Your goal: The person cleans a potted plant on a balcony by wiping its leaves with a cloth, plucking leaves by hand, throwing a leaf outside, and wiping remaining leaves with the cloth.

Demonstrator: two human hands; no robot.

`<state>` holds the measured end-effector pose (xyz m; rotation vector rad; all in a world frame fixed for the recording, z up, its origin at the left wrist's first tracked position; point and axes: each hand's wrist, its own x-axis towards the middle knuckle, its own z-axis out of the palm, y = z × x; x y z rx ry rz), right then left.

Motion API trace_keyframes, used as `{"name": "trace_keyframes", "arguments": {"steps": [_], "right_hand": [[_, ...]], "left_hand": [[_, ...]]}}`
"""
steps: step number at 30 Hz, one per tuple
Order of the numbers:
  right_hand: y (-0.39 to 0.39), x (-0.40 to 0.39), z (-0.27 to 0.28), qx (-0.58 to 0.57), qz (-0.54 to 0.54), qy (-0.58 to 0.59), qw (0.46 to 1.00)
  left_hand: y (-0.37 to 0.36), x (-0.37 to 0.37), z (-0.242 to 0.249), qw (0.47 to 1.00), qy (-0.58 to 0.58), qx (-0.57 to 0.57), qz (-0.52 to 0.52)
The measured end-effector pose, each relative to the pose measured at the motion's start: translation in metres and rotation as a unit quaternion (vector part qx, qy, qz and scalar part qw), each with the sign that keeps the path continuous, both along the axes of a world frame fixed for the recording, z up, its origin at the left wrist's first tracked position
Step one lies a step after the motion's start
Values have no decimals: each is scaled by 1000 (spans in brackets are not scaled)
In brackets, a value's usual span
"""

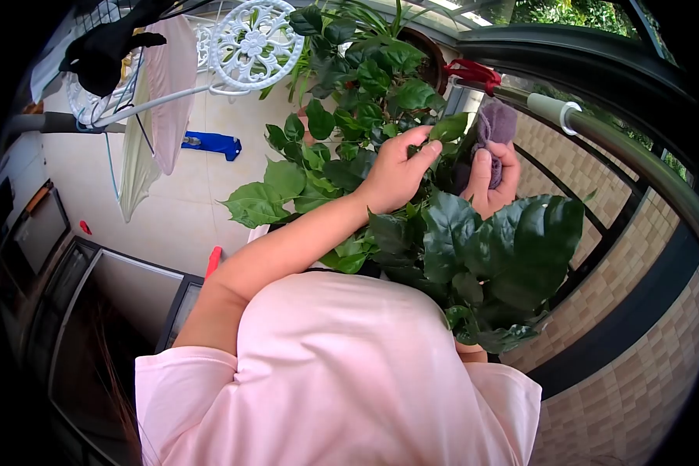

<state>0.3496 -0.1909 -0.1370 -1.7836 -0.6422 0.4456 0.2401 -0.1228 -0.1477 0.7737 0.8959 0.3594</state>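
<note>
A big leafy green plant (458, 241) fills the middle of the view. My left hand (400, 171) reaches into it and pinches one green leaf (449, 126) between thumb and fingers. My right hand (493, 182) is just to the right, closed around a crumpled purple cloth (495, 128) held close beside that leaf. My right forearm is hidden behind the large front leaves. My pink shirt (342, 373) covers the lower part of the view.
A metal railing (621, 144) with a red clip (474, 74) runs along the right, a tiled wall below it. A brown pot (431, 54) stands behind the plant. At left are a white ornate rack (252, 43) with hanging laundry and a blue object (213, 144) on the tiled floor.
</note>
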Motion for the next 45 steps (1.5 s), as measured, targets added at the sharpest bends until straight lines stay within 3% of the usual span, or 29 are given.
{"name": "trace_keyframes", "arguments": {"steps": [3,6,8,10,11,13,14,16,17,20,21,26,27,31,34,35,36,38,41,45], "right_hand": [[-6,-6,14,21,-55,135,989],[-3,-9,17,50,-6,113,992],[-6,-6,19,21,58,163,985],[-2,3,12,-32,178,86,980],[-2,2,12,-116,189,-40,974],[4,5,16,-143,205,-65,966],[8,5,20,-156,209,-100,960],[12,6,23,-181,182,-112,960],[16,3,27,-182,145,-86,969],[11,2,21,-161,117,-18,980],[12,1,27,-186,135,2,973],[14,3,44,-265,202,46,942],[10,9,35,-232,239,37,942],[12,25,46,-360,335,137,860],[1,11,32,-110,155,235,953],[-1,11,36,-103,81,271,954],[5,8,35,-17,62,305,950],[12,10,42,-67,41,274,959],[12,10,31,-39,12,226,973],[15,2,25,76,-35,143,986]], "left_hand": [[1,1,1,999,-11,-30,30],[-2,4,2,995,-32,-63,64],[-3,3,0,995,-47,-66,64],[-3,2,-5,996,-48,-52,53],[-5,1,-8,998,-42,-36,42],[-5,3,-8,999,-6,20,37],[-1,1,-3,1000,11,-25,-4],[9,-6,9,988,44,-115,-88],[0,-2,-4,999,4,-15,-36],[1,-3,-2,999,19,-22,-41],[-6,2,-14,998,-25,55,32],[-6,-1,-15,992,-75,-65,80],[-8,-1,-16,989,-81,-85,88],[7,0,-1,964,-111,-223,96],[3,0,-12,972,-141,-159,100],[2,2,-13,968,-129,-181,118],[0,1,-15,977,-106,-155,98],[-4,1,-18,991,-65,-103,56],[-2,3,-14,984,-90,-138,74],[2,0,-11,990,-62,-124,38]]}}
